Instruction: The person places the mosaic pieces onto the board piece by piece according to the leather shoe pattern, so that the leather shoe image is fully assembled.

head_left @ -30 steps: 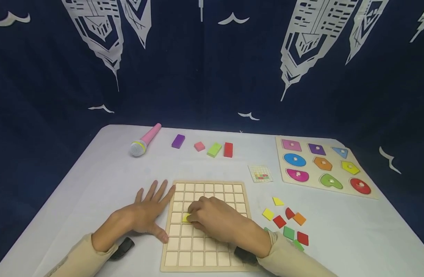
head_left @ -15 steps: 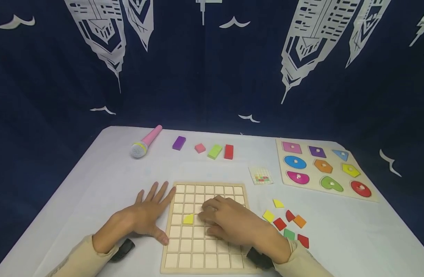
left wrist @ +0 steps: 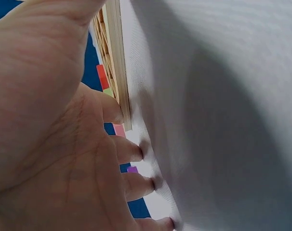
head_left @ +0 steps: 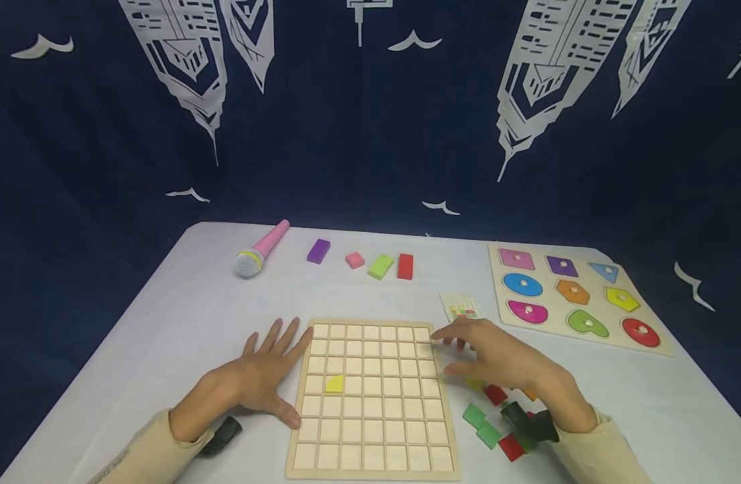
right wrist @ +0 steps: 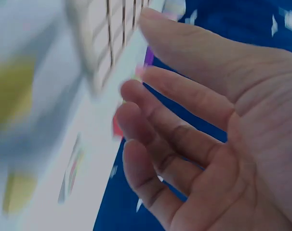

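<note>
A wooden grid board lies flat on the white table, and one yellow tile with a rounded corner sits in a cell on its left side. My left hand has its fingers spread along the board's left edge, index fingertip and thumb touching the frame; the left wrist view shows the fingertips down on the cloth. Over the board's right edge hovers my right hand, fingers loosely bent and holding nothing, as the right wrist view confirms. Below it are green tiles, red tiles and partly hidden yellow and orange ones.
A small pattern card lies behind my right hand. A shape puzzle board with knobbed pieces is at the back right. Along the back are a pink toy microphone and purple, pink, green and red blocks.
My right hand has let go of the yellow tile, leaving it in its cell, and moved right, off the grid to above the loose tiles. My left hand stays at the board's left edge.
</note>
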The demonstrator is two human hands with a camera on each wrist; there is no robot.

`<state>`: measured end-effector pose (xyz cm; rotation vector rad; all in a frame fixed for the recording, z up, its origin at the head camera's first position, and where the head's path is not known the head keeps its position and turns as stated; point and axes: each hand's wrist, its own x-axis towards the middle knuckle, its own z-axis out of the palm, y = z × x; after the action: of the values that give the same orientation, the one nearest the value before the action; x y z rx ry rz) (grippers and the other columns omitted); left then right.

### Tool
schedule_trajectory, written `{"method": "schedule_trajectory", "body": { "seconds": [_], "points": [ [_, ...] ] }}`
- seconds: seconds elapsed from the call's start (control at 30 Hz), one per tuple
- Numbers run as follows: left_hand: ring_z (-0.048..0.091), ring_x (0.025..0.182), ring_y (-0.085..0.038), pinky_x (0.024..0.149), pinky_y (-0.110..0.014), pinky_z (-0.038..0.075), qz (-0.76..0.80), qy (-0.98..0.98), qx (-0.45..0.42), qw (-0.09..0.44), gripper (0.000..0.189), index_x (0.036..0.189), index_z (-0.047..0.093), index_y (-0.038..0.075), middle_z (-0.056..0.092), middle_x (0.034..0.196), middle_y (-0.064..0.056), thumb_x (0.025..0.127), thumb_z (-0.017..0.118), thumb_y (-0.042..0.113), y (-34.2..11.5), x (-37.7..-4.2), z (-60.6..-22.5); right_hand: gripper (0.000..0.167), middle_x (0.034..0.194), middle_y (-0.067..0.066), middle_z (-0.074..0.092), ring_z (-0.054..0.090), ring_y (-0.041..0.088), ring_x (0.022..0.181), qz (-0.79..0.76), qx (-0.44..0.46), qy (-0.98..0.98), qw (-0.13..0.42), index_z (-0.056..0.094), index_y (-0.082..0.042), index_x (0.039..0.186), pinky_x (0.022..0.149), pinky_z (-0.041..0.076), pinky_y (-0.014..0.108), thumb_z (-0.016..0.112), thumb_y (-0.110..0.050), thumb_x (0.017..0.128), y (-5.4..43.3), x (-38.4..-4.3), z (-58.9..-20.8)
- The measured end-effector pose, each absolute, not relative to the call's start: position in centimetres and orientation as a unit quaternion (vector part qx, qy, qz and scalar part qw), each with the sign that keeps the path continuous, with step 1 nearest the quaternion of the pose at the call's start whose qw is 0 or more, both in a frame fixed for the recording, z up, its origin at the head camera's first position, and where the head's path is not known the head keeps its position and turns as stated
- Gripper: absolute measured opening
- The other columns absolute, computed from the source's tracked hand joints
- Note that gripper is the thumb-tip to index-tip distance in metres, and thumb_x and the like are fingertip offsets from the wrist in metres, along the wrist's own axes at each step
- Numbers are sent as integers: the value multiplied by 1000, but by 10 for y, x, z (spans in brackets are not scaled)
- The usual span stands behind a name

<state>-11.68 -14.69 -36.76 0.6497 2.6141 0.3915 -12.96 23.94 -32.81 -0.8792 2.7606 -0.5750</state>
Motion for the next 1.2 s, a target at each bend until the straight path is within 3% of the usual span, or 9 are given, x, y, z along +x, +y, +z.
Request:
{"method": "schedule_trajectory", "body": {
  "seconds": [0.1, 0.27, 0.5, 0.83, 1.2],
  "points": [
    [-8, 152, -46, 114, -72, 2, 138, 940, 231, 209, 141, 161, 6, 10, -5, 166, -22, 56, 85, 62, -144, -118, -368, 43, 103, -1, 68, 57, 16, 90, -212, -257, 937, 103, 69, -12, 121, 74, 51, 28, 82, -26, 83, 266, -138, -327],
    [-8, 152, -47, 113, -73, 3, 136, 941, 228, 210, 142, 161, 6, 10, -5, 166, -23, 55, 85, 63, -143, -118, -369, 35, 109, 1, 69, 56, 20, 92, -236, -203, 941, 135, 72, -13, 113, 76, 50, 30, 82, -23, 81, 295, -148, -333],
    [-6, 151, -48, 113, -74, 3, 141, 941, 231, 205, 143, 161, 8, 9, -3, 166, -24, 54, 84, 65, -144, -115, -367, 43, 105, 3, 65, 56, 21, 93, -236, -142, 944, 183, 68, -9, 113, 79, 53, 34, 87, -17, 75, 302, -152, -344],
    [-6, 152, -47, 113, -73, 3, 136, 941, 228, 210, 142, 161, 8, 10, -3, 166, -22, 55, 85, 64, -144, -115, -367, 32, 92, 1, 61, 54, 19, 86, -202, -121, 957, 172, 66, -13, 98, 74, 56, 33, 87, -12, 74, 297, -149, -352],
    [-6, 152, -46, 114, -72, 4, 127, 943, 226, 208, 142, 161, 6, 11, -4, 166, -22, 56, 85, 65, -144, -117, -366, 29, 85, 0, 58, 54, 16, 81, -186, -139, 958, 167, 66, -11, 100, 66, 52, 27, 84, -17, 78, 286, -147, -344]
  ]
}}
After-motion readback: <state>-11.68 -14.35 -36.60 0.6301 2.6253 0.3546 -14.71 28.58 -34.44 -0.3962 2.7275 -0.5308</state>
